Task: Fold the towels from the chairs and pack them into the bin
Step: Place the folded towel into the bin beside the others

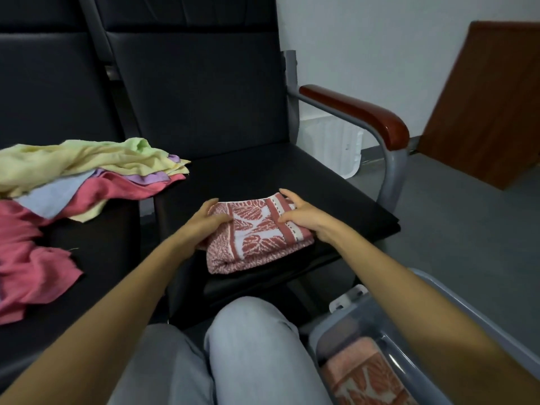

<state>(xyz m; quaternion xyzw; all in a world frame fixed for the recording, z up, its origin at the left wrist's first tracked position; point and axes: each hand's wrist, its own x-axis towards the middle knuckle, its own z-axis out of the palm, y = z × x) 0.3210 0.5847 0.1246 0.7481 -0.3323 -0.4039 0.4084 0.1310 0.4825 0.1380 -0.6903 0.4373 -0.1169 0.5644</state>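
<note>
Where the seat of the left chair fills the left side of the view, a heap of loose towels lies unfolded across it: a pale yellow one on top, purple and light blue ones under it, and pink-red ones spilling toward the seat's front edge. One corner of the heap reaches over the gap onto the left edge of the next seat.

On the right chair, the folded towel, red and white with a leaf pattern, lies near the front edge of the seat, roughly midway between its sides. The left hand grips the towel's left end, thumb lying on top of the cloth and the fingers curled round the end at its far corner. The right hand holds the right end: its fingers are together and bent over the far edge, and the thumb presses on the striped border on top. Both forearms reach in from the bottom corners of the view, and a knee in light jeans sits just below the seat's front edge.

Right of the seat, a wooden armrest curves forward on a grey metal frame. Behind it, a white plastic object stands against the wall. On the floor by the seat's front right corner, partly hidden under the right forearm, stands the clear bin, and a packed towel of the same leaf pattern lies folded inside. Farther right, a brown wooden board stands against the wall.
</note>
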